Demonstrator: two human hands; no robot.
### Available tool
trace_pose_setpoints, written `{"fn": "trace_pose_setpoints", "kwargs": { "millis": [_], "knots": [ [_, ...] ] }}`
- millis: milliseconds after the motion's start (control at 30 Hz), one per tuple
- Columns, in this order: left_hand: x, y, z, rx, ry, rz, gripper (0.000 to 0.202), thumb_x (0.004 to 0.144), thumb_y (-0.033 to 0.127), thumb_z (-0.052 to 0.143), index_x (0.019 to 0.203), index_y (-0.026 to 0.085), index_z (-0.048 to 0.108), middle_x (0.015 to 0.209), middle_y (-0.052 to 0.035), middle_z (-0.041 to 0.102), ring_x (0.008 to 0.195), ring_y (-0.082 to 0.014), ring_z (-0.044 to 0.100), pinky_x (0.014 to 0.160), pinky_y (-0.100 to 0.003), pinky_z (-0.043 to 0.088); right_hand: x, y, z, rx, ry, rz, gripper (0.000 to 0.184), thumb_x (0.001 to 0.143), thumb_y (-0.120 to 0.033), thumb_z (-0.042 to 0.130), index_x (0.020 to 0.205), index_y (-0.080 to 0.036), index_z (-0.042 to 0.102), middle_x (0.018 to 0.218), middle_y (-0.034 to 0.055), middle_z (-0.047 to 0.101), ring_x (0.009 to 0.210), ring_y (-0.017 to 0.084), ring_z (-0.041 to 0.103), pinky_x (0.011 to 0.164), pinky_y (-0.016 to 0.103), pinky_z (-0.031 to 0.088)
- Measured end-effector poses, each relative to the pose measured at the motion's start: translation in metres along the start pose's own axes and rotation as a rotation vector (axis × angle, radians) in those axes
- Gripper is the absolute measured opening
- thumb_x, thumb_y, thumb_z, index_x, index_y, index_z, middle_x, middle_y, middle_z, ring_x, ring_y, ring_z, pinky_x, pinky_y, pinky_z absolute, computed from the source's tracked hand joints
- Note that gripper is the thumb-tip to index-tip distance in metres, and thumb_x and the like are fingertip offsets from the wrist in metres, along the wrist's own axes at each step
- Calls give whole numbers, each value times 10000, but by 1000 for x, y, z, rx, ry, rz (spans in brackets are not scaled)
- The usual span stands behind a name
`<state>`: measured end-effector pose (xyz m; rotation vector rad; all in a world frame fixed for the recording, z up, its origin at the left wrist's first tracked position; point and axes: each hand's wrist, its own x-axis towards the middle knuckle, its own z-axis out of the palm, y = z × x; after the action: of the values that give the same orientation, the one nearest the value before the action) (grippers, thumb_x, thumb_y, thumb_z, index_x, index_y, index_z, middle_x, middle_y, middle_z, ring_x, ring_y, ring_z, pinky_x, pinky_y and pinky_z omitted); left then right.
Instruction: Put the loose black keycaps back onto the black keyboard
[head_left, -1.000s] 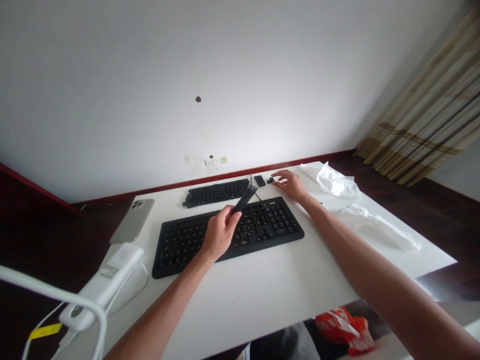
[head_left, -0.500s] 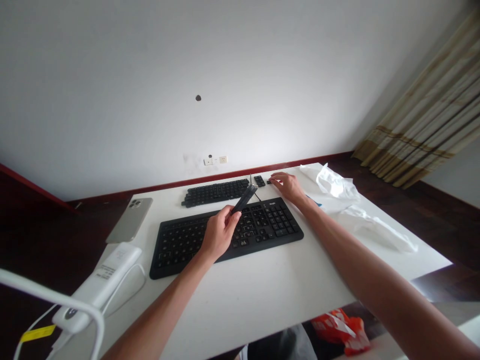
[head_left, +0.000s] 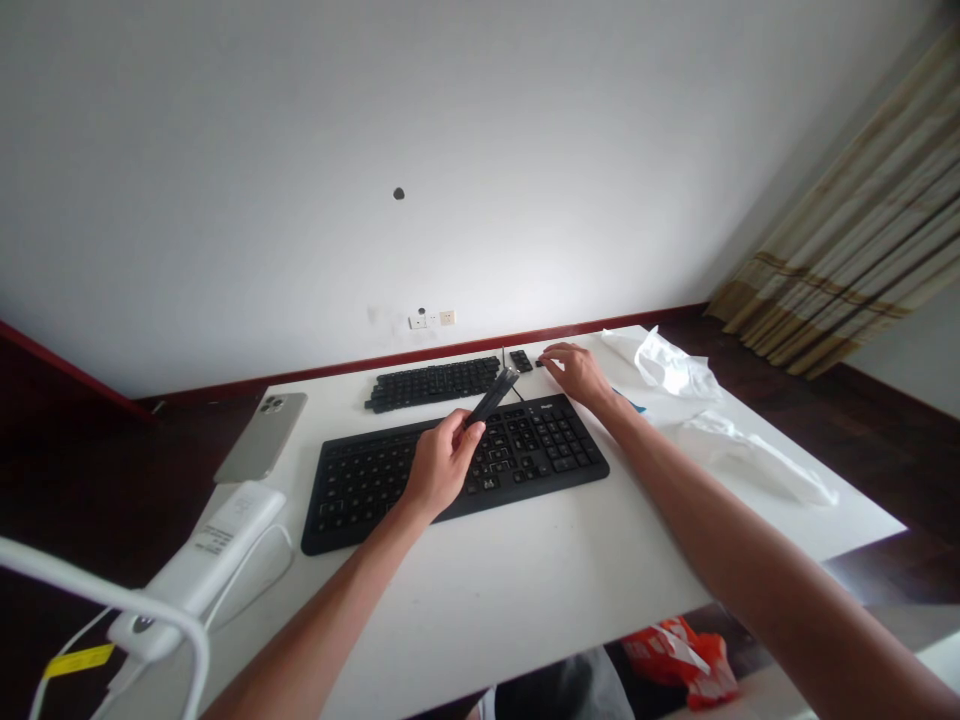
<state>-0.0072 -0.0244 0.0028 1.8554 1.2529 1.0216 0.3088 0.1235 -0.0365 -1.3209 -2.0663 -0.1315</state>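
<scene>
My left hand (head_left: 439,465) hovers over the middle of a black keyboard (head_left: 360,482) and is closed on a long thin black bar (head_left: 495,393) that points up and to the right. My right hand (head_left: 579,371) reaches to the far side of the white table (head_left: 540,570), its fingers curled down on small loose black keycaps (head_left: 541,362). A small black block of keys (head_left: 520,360) lies just left of those fingers. A row of detached black keys (head_left: 433,383) lies behind the keyboard.
A phone (head_left: 262,436) lies face down at the table's left edge. A white power adapter (head_left: 199,566) with a white cable sits at the near left. Crumpled white plastic bags (head_left: 670,366) lie at the far right. An orange packet (head_left: 679,657) lies below the table edge.
Both hands stay almost where they were. The right hand's fingers have shifted slightly on the loose keycaps; the view moved a little.
</scene>
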Motion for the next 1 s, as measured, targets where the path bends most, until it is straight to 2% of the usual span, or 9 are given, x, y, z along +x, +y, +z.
{"fn": "trace_pose_setpoints", "kwargs": {
  "millis": [233, 467, 667, 833, 1000],
  "knots": [
    [0, 2, -1, -4, -10, -1, 371, 1048, 538, 510, 979, 197, 640, 663, 51, 467, 576, -115, 396, 578, -260, 277, 0, -2, 3, 7, -36, 33, 214, 941, -168, 622, 986, -172, 831, 1090, 108, 822, 1014, 310, 768, 959, 438, 595],
    [0, 3, -2, -2, -13, 5, 370, 1048, 533, 504, 973, 195, 635, 653, 50, 461, 574, -117, 395, 574, -256, 270, 1, -4, 1, 40, -50, 102, 205, 921, -165, 626, 957, -182, 828, 1047, 91, 831, 948, 288, 786, 909, 406, 615],
    [-1, 3, -2, 4, -9, 5, 390, 1044, 548, 498, 984, 192, 644, 649, 49, 465, 565, -117, 398, 570, -254, 277, 0, -8, -9, 61, -76, 114, 179, 898, -170, 650, 927, -183, 826, 1040, 102, 828, 937, 292, 786, 896, 409, 623],
    [-1, 3, -2, -1, -6, 10, 374, 1046, 530, 501, 960, 191, 635, 648, 49, 466, 574, -115, 398, 576, -250, 279, -4, -14, -20, 119, -145, 80, 164, 880, -155, 676, 937, -185, 827, 1026, 85, 827, 858, 259, 787, 856, 385, 631],
    [-1, 3, -2, -6, -11, 2, 370, 1046, 527, 507, 963, 190, 635, 648, 49, 461, 572, -115, 395, 571, -254, 271, -5, -22, -28, 173, -201, 73, 146, 869, -146, 699, 899, -194, 834, 995, 69, 831, 860, 254, 790, 851, 370, 634]
  ]
}}
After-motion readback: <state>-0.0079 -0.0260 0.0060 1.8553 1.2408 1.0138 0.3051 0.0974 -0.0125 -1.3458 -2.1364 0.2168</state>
